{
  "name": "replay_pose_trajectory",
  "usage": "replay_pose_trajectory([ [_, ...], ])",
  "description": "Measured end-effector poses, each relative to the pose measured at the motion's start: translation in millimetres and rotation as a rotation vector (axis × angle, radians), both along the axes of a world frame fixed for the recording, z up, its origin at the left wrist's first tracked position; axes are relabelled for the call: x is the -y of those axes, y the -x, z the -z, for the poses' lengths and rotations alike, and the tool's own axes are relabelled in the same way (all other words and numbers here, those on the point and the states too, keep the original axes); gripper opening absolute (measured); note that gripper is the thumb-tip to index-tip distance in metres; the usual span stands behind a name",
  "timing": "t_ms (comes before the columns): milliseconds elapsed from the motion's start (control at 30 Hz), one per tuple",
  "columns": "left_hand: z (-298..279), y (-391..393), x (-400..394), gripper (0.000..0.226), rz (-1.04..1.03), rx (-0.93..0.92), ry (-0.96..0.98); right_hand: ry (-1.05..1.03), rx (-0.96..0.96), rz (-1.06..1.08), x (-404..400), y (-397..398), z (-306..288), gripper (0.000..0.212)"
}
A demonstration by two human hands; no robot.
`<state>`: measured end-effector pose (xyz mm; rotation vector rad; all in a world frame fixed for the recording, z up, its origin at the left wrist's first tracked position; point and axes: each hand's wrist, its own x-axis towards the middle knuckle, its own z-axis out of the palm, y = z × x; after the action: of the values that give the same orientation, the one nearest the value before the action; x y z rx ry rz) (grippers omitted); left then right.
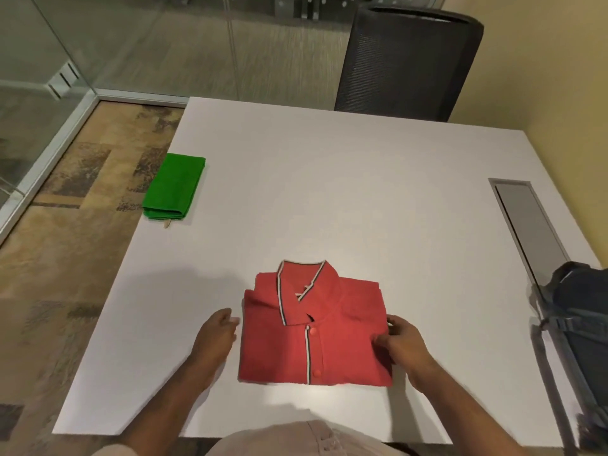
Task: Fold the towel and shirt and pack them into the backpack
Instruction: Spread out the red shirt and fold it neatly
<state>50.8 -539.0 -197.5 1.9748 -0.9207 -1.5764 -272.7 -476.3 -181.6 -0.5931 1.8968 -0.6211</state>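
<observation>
shirt (316, 337) folded, squared for packing | my right hand (399, 343) pinches its edge | my left hand (215, 337) relaxed, empty beside it | towel (174, 189) folded aside | backpack (579, 311) waiting right

Shirt (316, 337) lies near on table (345, 199); towel (174, 187) far left, backpack (579, 324) right.

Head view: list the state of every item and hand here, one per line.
shirt: red, folded into a neat rectangle, collar up, lying flat on the table.
towel: green, folded, at the table's left edge, untouched.
backpack: dark, at the table's right edge, partly out of frame; open or closed cannot be told.
left hand: beside the shirt's left edge, holding nothing.
right hand: grips the shirt's right edge.
chair: empty, behind the table.
</observation>
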Motion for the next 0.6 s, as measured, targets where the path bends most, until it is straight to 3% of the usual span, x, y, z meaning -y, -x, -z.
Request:
replay_pose_trajectory([
  [100,1,1,0,0.031,-0.020,0.237,0.153,0.019,-0.166,-0.029,0,-6,5,0.040],
  [233,-5,20,-11,0.016,0.101,0.302,0.484,0.097,-0.322,-0.093,4,-18,5,0.048],
  [300,8,30,-17,0.028,0.369,0.372,0.571,0.122,-0.380,-0.110,5,-23,5,0.050],
  [367,25,35,-17,0.055,0.630,0.500,0.530,0.131,-0.399,-0.121,4,-27,7,0.047],
  [433,33,38,-13,0.072,0.734,0.593,0.487,0.129,-0.410,-0.147,2,-30,8,0.043],
  [500,31,42,-5,0.069,0.707,0.592,0.464,0.121,-0.431,-0.172,0,-30,9,0.042],
  [600,21,41,7,0.042,0.498,0.525,0.533,0.110,-0.446,-0.199,0,-28,7,0.045],
])
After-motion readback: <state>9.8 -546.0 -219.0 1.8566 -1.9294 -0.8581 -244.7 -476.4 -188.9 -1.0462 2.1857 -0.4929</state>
